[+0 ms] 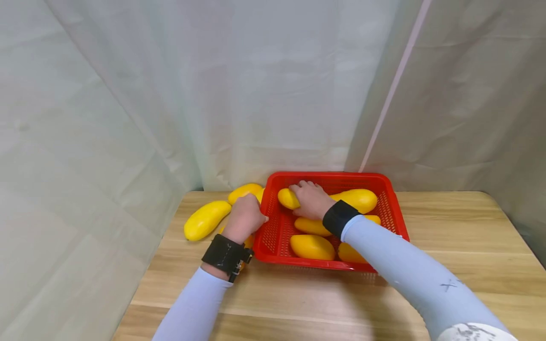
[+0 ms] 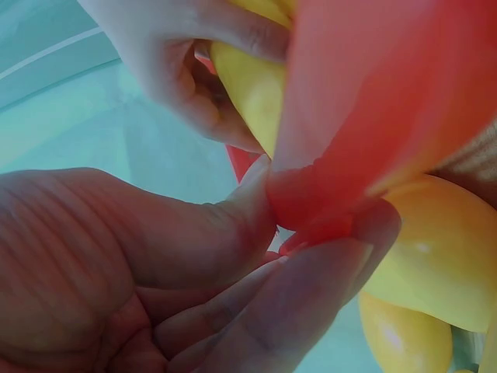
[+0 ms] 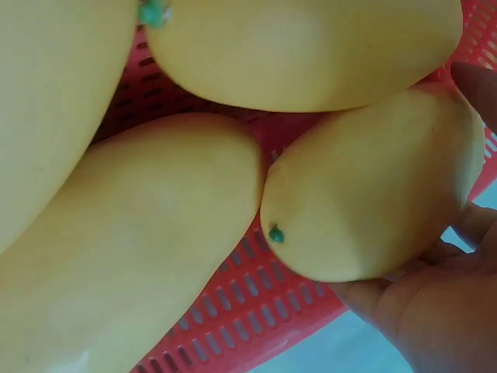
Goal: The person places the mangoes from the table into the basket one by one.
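A red perforated plastic basket [image 1: 328, 175] stands on the table with several yellow mangoes inside. My left hand [image 1: 245, 218] is at its left side; in the left wrist view the thumb and fingers pinch the red rim [image 2: 311, 186]. Inside the basket, my right hand [image 1: 314, 201] grips a mango [image 1: 287, 199] near the back left corner. The right wrist view shows that mango [image 3: 373, 194], with a small green stem spot, between thumb and fingers. Another mango [image 1: 359, 201] lies to its right, and one more [image 1: 313, 247] sits at the front.
Left of the basket, more yellow mangoes lie on the wooden table [image 1: 307, 303], one [image 1: 207, 220] near its left edge and another [image 1: 245, 192] farther back. Pale cloth sheets [image 1: 273, 94] hang behind the table and at both sides.
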`<state>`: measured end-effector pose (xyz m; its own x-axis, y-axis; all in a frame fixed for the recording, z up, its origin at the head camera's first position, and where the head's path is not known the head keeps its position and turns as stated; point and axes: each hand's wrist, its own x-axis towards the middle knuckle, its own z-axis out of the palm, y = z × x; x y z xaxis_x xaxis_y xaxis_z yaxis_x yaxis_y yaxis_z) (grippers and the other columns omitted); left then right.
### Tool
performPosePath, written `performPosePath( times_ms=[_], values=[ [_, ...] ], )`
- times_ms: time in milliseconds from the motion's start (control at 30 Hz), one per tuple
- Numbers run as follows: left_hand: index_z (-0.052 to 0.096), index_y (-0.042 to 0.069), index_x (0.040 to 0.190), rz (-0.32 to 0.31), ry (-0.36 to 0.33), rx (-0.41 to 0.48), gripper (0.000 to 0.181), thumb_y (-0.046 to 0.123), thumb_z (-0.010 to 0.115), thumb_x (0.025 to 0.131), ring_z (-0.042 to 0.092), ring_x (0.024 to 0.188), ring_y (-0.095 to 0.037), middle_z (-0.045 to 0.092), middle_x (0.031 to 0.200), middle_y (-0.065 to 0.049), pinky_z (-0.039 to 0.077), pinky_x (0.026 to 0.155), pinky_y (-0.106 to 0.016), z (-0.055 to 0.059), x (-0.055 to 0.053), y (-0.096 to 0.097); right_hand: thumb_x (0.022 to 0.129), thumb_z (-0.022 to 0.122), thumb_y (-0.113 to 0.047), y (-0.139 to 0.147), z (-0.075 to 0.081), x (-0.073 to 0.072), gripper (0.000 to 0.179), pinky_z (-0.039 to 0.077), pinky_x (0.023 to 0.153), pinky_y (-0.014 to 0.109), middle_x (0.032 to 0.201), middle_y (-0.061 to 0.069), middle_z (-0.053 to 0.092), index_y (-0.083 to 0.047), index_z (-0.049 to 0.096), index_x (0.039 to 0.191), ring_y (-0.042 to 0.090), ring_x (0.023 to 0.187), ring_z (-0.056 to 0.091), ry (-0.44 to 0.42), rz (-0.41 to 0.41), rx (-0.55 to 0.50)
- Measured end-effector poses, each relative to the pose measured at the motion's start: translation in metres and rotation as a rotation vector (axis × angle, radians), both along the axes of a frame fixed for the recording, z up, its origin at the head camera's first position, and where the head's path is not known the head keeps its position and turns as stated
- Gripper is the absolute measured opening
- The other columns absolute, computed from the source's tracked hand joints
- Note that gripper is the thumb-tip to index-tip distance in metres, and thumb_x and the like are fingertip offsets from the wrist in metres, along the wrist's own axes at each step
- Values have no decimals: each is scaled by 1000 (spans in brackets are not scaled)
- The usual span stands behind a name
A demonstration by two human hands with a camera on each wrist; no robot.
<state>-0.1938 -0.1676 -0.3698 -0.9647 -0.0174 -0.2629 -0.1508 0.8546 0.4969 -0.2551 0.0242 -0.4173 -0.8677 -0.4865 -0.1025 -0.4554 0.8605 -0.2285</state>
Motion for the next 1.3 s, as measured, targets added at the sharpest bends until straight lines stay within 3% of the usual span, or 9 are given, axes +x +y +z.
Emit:
performPosePath(
  times_ms=[267, 733, 1000, 1300],
  values=[
    [57, 3, 88, -5, -7, -23, 25, 15, 75, 75, 55, 54, -20, 57, 71, -9, 46, 48, -25, -3, -4, -2, 76, 73, -42, 17, 19, 4, 81, 28, 103, 42, 132, 9, 41, -12, 36, 141, 26, 116, 39, -27, -23, -69],
    [57, 2, 90, -5, -27, 9, 24, 12, 74, 77, 57, 55, -21, 58, 72, -10, 47, 47, -25, 0, -6, -3, 78, 72, -39, 85, 51, 16, 81, 37, 96, 46, 140, 11, 34, -12, 32, 143, 28, 119, 36, 58, -170, -198],
    [57, 2, 86, -12, -2, 13, 20, 10, 72, 77, 56, 54, -21, 57, 72, -10, 47, 46, -26, 2, -8, -5, 79, 72, -35, 120, 55, 22, 79, 37, 93, 53, 138, 17, 34, -8, 33, 142, 34, 117, 36, 67, -286, -242],
    [56, 2, 86, -11, -5, 9, 20, 10, 72, 77, 56, 54, -20, 57, 72, -10, 46, 46, -26, 0, -7, -4, 79, 71, -30, 153, 52, 42, 80, 34, 94, 57, 137, 25, 32, 2, 30, 140, 41, 117, 34, 41, -362, -248]
  ],
)
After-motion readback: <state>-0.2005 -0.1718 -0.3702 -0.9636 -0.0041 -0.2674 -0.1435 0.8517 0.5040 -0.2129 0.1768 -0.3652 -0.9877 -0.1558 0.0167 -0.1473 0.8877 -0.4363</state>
